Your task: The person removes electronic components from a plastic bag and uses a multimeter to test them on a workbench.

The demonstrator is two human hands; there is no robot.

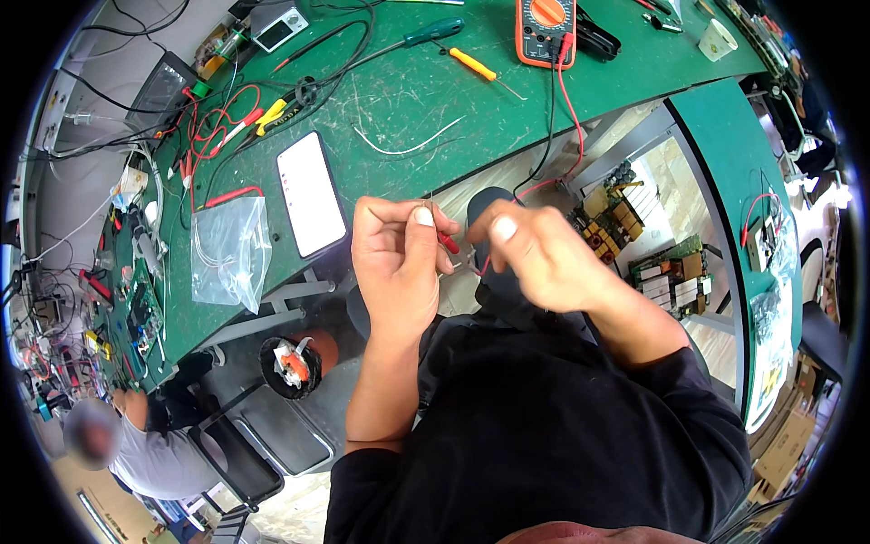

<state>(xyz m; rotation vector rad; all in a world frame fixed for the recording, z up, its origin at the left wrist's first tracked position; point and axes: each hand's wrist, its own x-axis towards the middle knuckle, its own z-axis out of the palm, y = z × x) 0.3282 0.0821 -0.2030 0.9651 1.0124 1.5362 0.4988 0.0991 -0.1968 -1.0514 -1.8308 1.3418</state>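
Both my hands are raised just off the near edge of the green workbench (399, 100). My left hand (396, 258) is closed, thumb against the fingers, around a red test probe (448, 242); a thin tip seems to rise by the thumb. Close beside it, my right hand (548, 258) has its fingers curled together, and what they hold is hidden. A red test lead (577, 127) runs from the orange multimeter (546, 32) down behind my right hand. A black lead (550, 118) hangs from the same meter.
On the bench lie a phone (311, 195), a clear plastic bag (231, 254), a loose white wire (408, 150), an orange screwdriver (473, 63) and a soldering iron (433, 32). Circuit boards (671, 281) stand below right. A bin (290, 367) and a seated person (168, 458) are lower left.
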